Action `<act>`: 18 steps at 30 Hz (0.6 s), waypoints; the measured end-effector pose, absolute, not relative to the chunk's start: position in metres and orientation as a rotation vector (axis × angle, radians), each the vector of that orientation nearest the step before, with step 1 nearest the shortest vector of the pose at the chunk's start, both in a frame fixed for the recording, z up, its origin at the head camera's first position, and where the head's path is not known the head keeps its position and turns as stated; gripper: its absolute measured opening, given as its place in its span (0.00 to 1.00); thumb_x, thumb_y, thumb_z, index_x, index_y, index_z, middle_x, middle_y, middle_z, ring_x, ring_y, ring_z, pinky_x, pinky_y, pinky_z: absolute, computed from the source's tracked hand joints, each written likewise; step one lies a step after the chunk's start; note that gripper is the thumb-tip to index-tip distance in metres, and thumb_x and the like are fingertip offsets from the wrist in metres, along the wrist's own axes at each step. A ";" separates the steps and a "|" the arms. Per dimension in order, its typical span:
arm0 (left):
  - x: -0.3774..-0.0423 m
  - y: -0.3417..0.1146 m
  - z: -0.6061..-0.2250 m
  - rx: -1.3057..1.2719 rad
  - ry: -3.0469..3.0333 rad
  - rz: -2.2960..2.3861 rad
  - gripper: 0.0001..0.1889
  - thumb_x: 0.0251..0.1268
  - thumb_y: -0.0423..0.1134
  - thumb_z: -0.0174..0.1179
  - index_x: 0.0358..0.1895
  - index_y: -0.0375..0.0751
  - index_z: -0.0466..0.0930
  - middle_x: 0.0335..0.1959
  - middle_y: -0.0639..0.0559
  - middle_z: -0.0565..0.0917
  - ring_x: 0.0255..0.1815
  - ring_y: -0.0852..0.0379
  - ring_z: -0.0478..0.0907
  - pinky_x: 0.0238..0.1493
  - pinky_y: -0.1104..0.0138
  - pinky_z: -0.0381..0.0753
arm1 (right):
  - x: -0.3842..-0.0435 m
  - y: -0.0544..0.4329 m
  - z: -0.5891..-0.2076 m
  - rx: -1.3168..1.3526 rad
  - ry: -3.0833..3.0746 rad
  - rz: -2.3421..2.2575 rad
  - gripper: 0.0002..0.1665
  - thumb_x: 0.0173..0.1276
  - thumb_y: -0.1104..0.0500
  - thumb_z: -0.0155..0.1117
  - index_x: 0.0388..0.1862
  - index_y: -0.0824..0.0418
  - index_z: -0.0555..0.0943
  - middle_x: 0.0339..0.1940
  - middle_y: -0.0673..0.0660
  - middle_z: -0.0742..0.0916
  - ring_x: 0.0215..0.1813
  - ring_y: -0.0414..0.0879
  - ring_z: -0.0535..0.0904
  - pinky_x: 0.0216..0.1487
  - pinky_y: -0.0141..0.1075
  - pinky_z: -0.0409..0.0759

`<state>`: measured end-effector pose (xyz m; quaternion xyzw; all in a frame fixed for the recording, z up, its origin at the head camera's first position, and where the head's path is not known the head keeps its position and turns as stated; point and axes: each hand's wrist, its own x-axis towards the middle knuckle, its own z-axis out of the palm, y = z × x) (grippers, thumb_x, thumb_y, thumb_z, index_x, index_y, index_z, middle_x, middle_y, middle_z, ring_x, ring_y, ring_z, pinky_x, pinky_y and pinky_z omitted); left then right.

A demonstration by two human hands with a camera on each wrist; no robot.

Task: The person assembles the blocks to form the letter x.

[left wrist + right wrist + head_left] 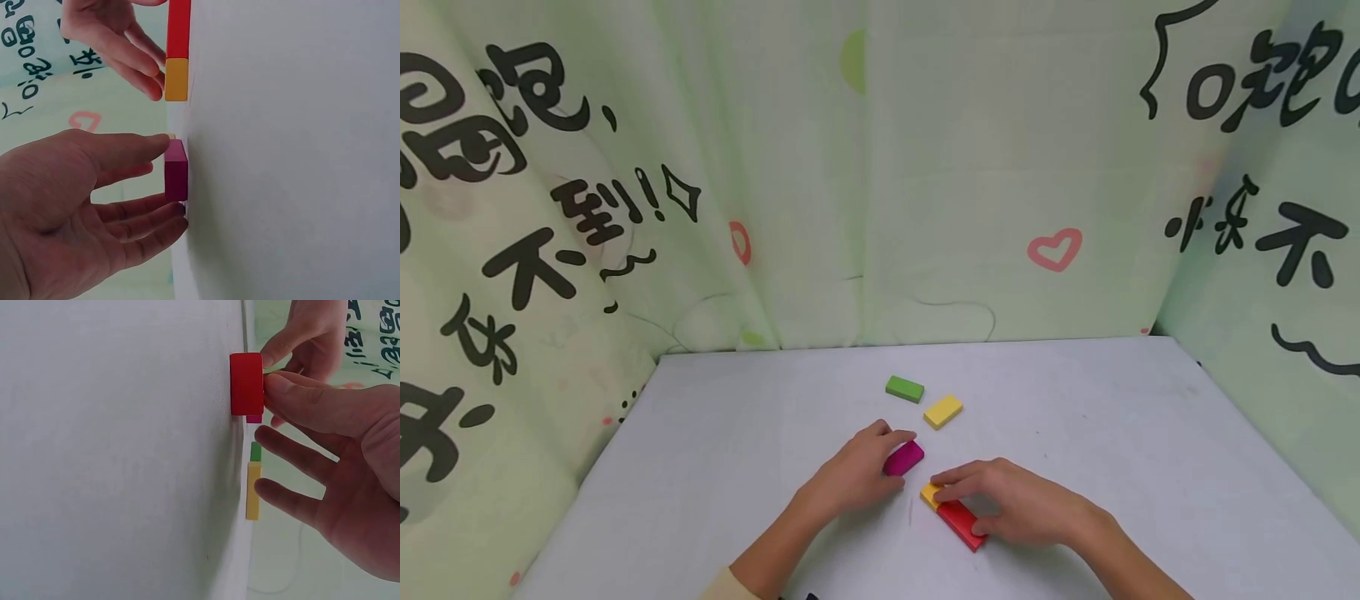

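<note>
My left hand (861, 471) holds a magenta block (904, 458) on the table, with the thumb at one end and fingers at the other. In the left wrist view, the thumb touches the end of that magenta block (176, 172). A red block (961, 523) and an orange-yellow block (929, 495) lie end to end in a row, nearer the front. Over this row, my right hand (1018, 504) has its thumb at the red block and fingertips at the orange-yellow one. The right wrist view shows the red block (247, 384) end-on, partly hiding the magenta one.
Behind the hands, a yellow block (943, 412) and a green block (905, 389) lie close together on the white table (760, 417). A pale green printed curtain (955, 167) hangs along the table's back and sides.
</note>
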<state>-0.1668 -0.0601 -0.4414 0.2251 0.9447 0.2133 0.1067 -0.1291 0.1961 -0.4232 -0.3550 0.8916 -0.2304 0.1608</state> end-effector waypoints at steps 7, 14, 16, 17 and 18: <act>-0.170 -0.053 -0.441 0.645 2.771 0.591 0.32 0.61 0.40 0.76 0.70 0.54 0.79 0.54 0.52 0.80 0.52 0.59 0.76 0.44 0.69 0.85 | -0.130 0.195 -0.423 -1.017 2.530 -0.642 0.29 0.67 0.63 0.72 0.67 0.46 0.84 0.71 0.40 0.82 0.72 0.46 0.78 0.68 0.50 0.79; -0.173 -0.051 -0.439 0.655 2.746 0.572 0.30 0.62 0.38 0.75 0.69 0.52 0.80 0.54 0.51 0.79 0.52 0.58 0.76 0.43 0.69 0.85 | -0.130 0.196 -0.425 -1.001 2.501 -0.685 0.31 0.67 0.66 0.71 0.67 0.46 0.84 0.72 0.41 0.81 0.73 0.47 0.78 0.66 0.41 0.81; -0.174 -0.051 -0.438 0.660 2.734 0.568 0.30 0.61 0.37 0.75 0.68 0.52 0.81 0.53 0.51 0.79 0.52 0.58 0.76 0.43 0.68 0.86 | -0.130 0.196 -0.425 -0.999 2.498 -0.685 0.31 0.67 0.66 0.71 0.67 0.46 0.84 0.72 0.40 0.81 0.73 0.47 0.78 0.66 0.40 0.81; -0.174 -0.050 -0.437 0.663 2.728 0.562 0.31 0.60 0.37 0.75 0.68 0.52 0.81 0.53 0.51 0.79 0.52 0.58 0.76 0.43 0.68 0.86 | -0.130 0.196 -0.425 -0.996 2.496 -0.685 0.31 0.66 0.66 0.71 0.67 0.46 0.84 0.72 0.40 0.81 0.73 0.47 0.78 0.65 0.40 0.82; -0.175 -0.050 -0.436 0.665 2.720 0.558 0.31 0.59 0.36 0.76 0.68 0.52 0.81 0.53 0.51 0.79 0.52 0.58 0.76 0.43 0.68 0.86 | -0.130 0.197 -0.426 -0.994 2.496 -0.683 0.31 0.66 0.66 0.71 0.67 0.46 0.84 0.72 0.40 0.81 0.73 0.47 0.78 0.65 0.39 0.82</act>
